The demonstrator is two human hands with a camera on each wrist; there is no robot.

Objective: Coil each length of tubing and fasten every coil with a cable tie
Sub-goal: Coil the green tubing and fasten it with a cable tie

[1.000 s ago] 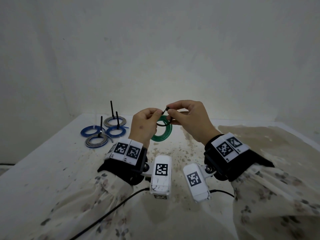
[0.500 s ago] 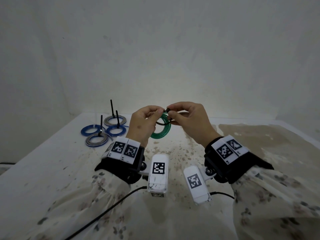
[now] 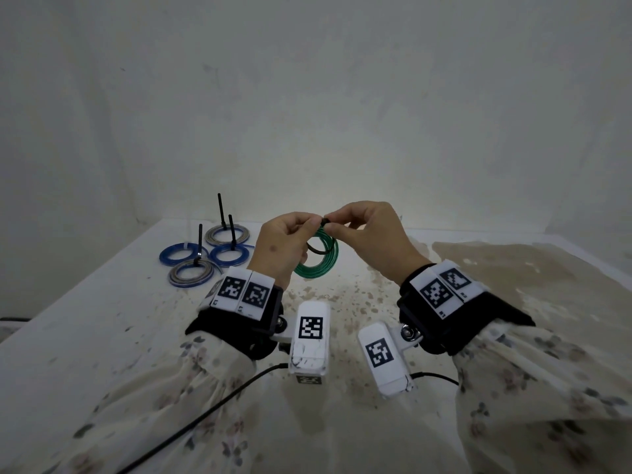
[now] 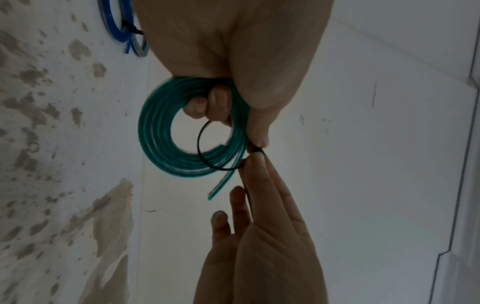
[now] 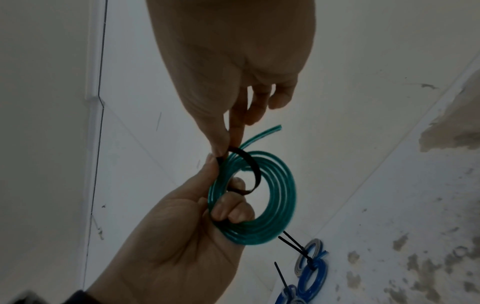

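Stained white table point(image 3: 102, 336), four tied coils point(image 3: 205, 254)

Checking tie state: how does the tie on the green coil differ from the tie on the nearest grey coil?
The black tie on the green coil is a wide, slack loop, pinched by both hands; the grey coil's tie is cinched tight. The green coil is held in the air; the grey coil lies on the table, its tail upright. Both ties are black.

Left hand point(image 3: 280, 246) and right hand point(image 3: 371, 234) raised, fingertips pinched together.
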